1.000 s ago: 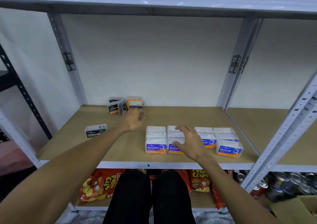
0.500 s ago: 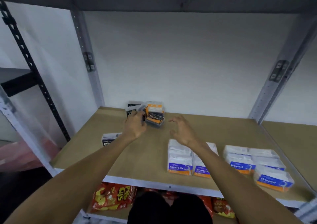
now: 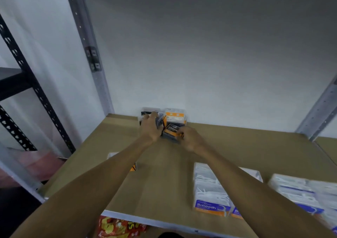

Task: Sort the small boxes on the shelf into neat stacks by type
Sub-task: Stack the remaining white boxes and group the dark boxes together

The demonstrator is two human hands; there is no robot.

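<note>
Several dark Charcoal boxes cluster against the back wall of the wooden shelf point(image 3: 228, 146). My left hand point(image 3: 150, 128) grips one dark box point(image 3: 159, 119) at the back. A tilted Charcoal box point(image 3: 171, 131) is gripped at its right end by my right hand point(image 3: 189, 139). An orange-and-white box point(image 3: 175, 116) stands behind them. One more Charcoal box point(image 3: 114, 155) lies at the left, mostly hidden by my left forearm. White Smooth boxes point(image 3: 209, 192) are stacked at the front, with Round boxes point(image 3: 299, 192) to their right.
Grey metal uprights point(image 3: 94, 59) frame the bay, and the upper shelf hangs close overhead. A black rack point(image 3: 23, 73) stands to the left. Snack bags point(image 3: 116, 226) lie on the shelf below.
My right hand left the Smooth stack, reached to the back and took hold of the tilted Charcoal box. My left hand closed on a dark box at the back. The view moved closer and left.
</note>
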